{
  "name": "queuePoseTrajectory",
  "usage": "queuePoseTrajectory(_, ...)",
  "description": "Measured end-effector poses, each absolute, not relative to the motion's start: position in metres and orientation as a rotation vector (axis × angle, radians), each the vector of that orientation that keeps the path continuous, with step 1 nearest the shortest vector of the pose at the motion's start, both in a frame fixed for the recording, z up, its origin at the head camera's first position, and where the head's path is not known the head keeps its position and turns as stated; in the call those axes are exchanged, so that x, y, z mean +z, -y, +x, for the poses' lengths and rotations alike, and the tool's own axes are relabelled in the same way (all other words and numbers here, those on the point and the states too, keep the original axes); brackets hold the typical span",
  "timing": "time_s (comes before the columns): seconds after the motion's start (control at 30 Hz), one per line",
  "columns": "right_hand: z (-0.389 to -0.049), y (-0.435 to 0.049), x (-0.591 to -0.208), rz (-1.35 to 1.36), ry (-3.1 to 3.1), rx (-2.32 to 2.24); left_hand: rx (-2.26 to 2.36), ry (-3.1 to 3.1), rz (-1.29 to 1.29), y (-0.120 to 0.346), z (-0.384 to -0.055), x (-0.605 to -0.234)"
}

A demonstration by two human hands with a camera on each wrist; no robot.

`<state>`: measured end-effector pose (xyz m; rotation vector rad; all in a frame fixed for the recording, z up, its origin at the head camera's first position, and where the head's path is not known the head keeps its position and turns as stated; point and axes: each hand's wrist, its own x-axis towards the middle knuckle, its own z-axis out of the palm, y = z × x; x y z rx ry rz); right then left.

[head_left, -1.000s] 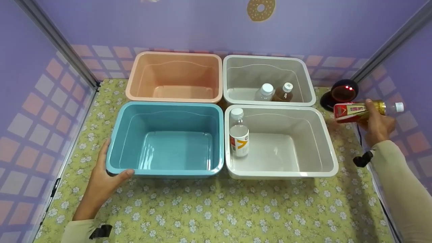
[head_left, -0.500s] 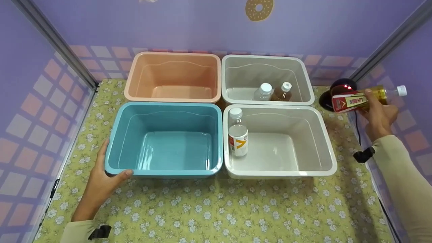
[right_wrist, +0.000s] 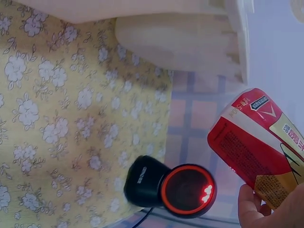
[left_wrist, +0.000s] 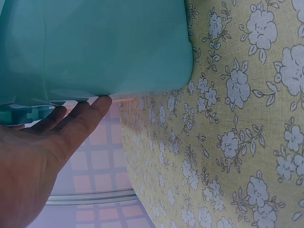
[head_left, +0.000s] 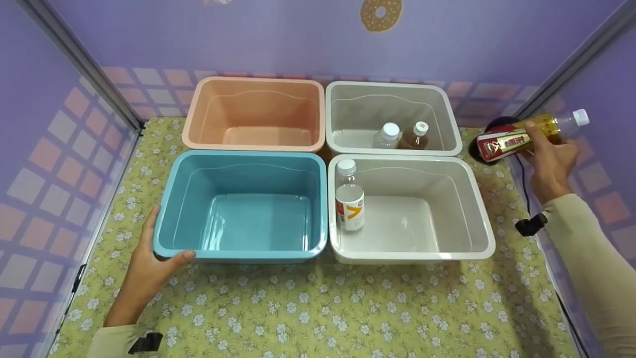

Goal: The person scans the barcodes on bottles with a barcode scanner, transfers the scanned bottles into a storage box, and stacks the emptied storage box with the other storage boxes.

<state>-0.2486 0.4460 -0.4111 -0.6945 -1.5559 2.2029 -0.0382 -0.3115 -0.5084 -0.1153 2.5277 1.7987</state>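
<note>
My right hand [head_left: 552, 161] grips a drink bottle [head_left: 507, 141] with a red and yellow label and white cap. The bottle lies nearly sideways in the air, tilted cap end up, in front of a black barcode scanner [right_wrist: 187, 190] whose red lights glow in the right wrist view. At the near left corner of the blue bin [head_left: 248, 254], my left hand [head_left: 151, 261] rests with the thumb on the front rim. Its straight fingers [left_wrist: 90, 114] lie against the bin's outer wall in the left wrist view.
Beside the blue bin, the near white bin [head_left: 412, 256] holds a clear bottle [head_left: 351, 206]. Two bottles, a white-capped one [head_left: 389, 134] and a brown one [head_left: 416, 136], stand in the far grey bin [head_left: 452, 124]. An orange bin [head_left: 194, 114] stands behind. Purple walls enclose the table.
My right hand has lifted the bottle and tilted its cap end further up, while its label end swung left across the scanner. The left hand stays on the blue bin's corner.
</note>
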Motion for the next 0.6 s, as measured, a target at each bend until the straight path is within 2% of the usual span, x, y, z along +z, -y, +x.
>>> queuePoseTrajectory(0.6,-0.251,-0.426,-0.395,-0.603,1.693,2.165,1.764,-2.550,-0.132,0.312,-0.039,-0.509)
